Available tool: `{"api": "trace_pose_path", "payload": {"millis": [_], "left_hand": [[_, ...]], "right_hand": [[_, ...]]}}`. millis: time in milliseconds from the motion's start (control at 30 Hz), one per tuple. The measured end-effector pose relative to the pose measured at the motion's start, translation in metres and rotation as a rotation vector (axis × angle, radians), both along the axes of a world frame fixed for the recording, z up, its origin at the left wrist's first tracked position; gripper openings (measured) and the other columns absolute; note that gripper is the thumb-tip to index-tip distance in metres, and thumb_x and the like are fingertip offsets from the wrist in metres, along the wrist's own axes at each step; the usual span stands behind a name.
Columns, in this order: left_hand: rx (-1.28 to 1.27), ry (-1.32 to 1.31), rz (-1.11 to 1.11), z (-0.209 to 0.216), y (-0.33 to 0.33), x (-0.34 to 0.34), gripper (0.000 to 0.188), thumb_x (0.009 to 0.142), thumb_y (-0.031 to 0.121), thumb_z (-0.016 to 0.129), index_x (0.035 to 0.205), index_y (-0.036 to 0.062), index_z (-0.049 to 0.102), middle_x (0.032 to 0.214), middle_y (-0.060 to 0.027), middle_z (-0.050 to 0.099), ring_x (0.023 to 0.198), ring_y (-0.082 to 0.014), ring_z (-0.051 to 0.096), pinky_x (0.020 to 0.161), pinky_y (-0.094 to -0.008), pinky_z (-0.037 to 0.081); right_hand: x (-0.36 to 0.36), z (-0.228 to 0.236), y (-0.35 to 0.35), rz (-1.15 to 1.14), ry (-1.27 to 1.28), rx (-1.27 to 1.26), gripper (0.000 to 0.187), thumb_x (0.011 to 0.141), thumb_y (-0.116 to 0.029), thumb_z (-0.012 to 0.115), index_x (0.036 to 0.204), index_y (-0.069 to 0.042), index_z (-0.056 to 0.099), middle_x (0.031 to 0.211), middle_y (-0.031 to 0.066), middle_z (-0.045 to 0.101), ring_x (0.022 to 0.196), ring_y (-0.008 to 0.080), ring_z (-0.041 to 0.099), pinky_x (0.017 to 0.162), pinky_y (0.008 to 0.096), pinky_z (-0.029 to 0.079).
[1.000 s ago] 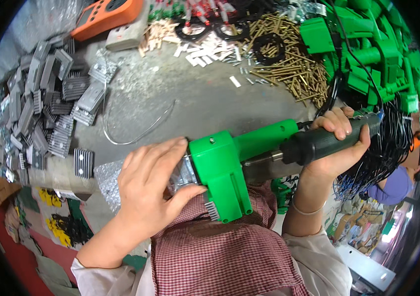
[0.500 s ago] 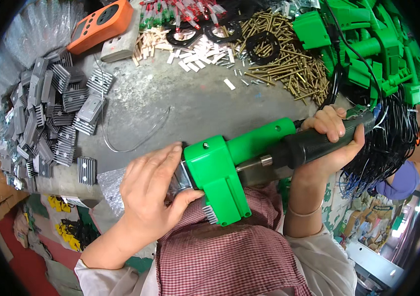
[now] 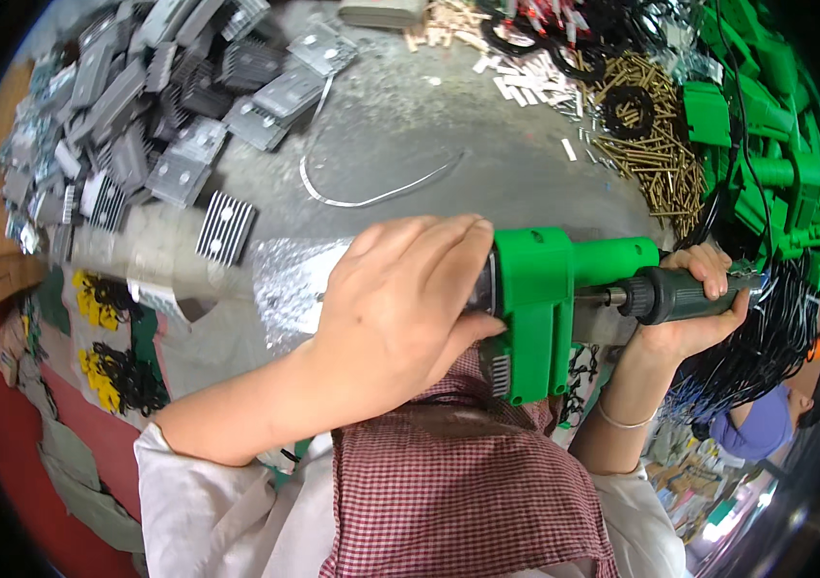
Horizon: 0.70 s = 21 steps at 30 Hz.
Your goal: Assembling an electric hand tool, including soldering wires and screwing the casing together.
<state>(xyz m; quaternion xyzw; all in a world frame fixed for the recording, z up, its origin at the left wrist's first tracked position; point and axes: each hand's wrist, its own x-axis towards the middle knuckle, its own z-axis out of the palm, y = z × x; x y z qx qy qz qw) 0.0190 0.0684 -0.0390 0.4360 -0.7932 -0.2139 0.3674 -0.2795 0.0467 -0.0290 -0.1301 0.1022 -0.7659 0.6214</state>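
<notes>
My left hand (image 3: 408, 308) is wrapped round the left end of a green plastic tool housing (image 3: 533, 313), thumb below and fingers above. A green tubular handle (image 3: 617, 258) extends from the housing to the right, and grey fins (image 3: 501, 376) show at its lower left corner. My right hand (image 3: 694, 323) grips a dark powered screwdriver (image 3: 668, 297) lying nearly level. Its thin metal bit (image 3: 591, 297) points left and reaches the housing's right side, below the handle. Whether the tip sits on a screw is hidden.
Finned grey metal blocks (image 3: 179, 159) are heaped at the left, beside bubble wrap (image 3: 299, 289). Brass-coloured screws (image 3: 656, 178), white strips (image 3: 530, 82) and black rings (image 3: 628, 112) lie at the back. Green housings (image 3: 767, 173) and black cables (image 3: 781, 328) crowd the right. A person in purple (image 3: 757, 424) sits beyond.
The view has shifted, so the bench things appear farther right or nearer. The housing has turned from tilted to nearly upright, and the screwdriver is more level. Both hands keep their holds.
</notes>
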Motion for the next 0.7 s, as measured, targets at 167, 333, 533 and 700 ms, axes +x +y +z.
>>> {"api": "trace_pose_path", "payload": {"millis": [167,333,533,700], "left_hand": [[-0.005,0.038,0.034,-0.004,0.005,-0.005,0.065,0.061,0.019,0.083,0.118,-0.0030,0.060,0.115,-0.0170,0.066,0.102,-0.0343,0.063,0.086,-0.0418,0.049],[-0.006,0.051,0.024,-0.007,0.007,0.001,0.061,0.069,0.026,0.080,0.119,-0.0015,0.059,0.116,-0.0144,0.065,0.104,-0.0330,0.061,0.090,-0.0415,0.047],[-0.082,-0.115,0.049,0.003,0.017,0.025,0.071,0.067,0.029,0.081,0.127,0.0013,0.055,0.127,-0.0159,0.057,0.118,-0.0327,0.053,0.098,-0.0442,0.042],[-0.087,-0.276,0.030,-0.004,0.026,0.043,0.075,0.066,0.024,0.083,0.132,0.0042,0.054,0.111,-0.0115,0.059,0.108,-0.0289,0.054,0.088,-0.0399,0.043]], "right_hand": [[-0.012,-0.007,0.002,-0.012,0.067,-0.003,0.032,0.078,-0.019,0.070,0.095,-0.005,0.046,0.073,-0.0007,0.049,0.065,0.0127,0.053,0.073,0.0320,0.050],[-0.006,0.006,-0.001,-0.057,0.148,0.091,0.035,0.080,-0.022,0.068,0.099,-0.003,0.047,0.075,0.0025,0.049,0.070,0.0161,0.054,0.076,0.0338,0.050],[-0.056,0.032,-0.004,-0.055,0.372,0.222,0.041,0.090,-0.025,0.063,0.113,0.004,0.047,0.083,0.0062,0.049,0.077,0.0184,0.053,0.079,0.0371,0.049],[-0.120,0.080,-0.002,-0.077,1.001,0.457,0.047,0.094,-0.034,0.064,0.119,0.002,0.048,0.089,0.0113,0.058,0.083,0.0220,0.061,0.081,0.0377,0.053]]}}
